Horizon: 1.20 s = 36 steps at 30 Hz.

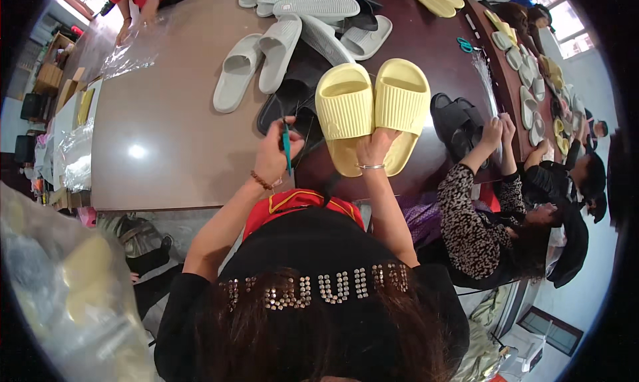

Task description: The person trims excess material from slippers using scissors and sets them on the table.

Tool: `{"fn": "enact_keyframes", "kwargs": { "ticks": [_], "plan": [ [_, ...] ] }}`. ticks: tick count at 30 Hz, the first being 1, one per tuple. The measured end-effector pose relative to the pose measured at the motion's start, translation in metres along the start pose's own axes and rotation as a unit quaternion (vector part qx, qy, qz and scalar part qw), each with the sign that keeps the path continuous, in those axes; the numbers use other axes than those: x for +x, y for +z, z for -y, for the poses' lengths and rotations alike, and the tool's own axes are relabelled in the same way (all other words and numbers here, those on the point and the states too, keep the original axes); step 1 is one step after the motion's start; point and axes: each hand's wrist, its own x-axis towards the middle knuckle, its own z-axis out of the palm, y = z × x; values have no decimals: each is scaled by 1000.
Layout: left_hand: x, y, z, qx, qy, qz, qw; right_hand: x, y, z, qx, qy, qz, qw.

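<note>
Near tabletop's [166, 162] front edge, left hand [274, 150] curled round teal tool [286, 144], its type unclear; right hand [378, 146] gripped ribbed yellow slippers [344, 112], fingertips hidden.

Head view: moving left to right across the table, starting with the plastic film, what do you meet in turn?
Clear plastic film, leftmost light grey slide, left hand with teal tool, left yellow slide, right yellow slide, pair of black slides.

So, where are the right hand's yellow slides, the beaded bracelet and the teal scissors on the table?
Yellow ribbed slides [402, 109]: head view, right slide's strap.
Brown beaded bracelet [260, 180]: head view, beads.
Teal scissors [464, 45]: head view, handles.
</note>
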Motion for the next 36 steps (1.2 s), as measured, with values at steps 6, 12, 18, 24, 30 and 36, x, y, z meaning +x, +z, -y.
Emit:
{"fn": "enact_keyframes", "kwargs": {
  "ticks": [6,12,18,24,30,36],
  "plan": [
    [37,-7,-22,-73,73,-52,993,-3,0,0,63,24,40,997],
    [79,-9,5,43,46,8,998,-54,55,-45,160,19,176,971],
    [77,7,90,259,-29,-19,965,-94,63,-63,77,156,321,931],
    [80,15,99,261,-19,-47,964,-112,13,-83,63,6,285,956],
    [86,14,97,282,-20,-29,959,-111,-5,-76,-16,-22,261,965],
    [95,18,94,310,-30,-19,950,-102,5,-60,-11,-72,238,969]
  ]
}}
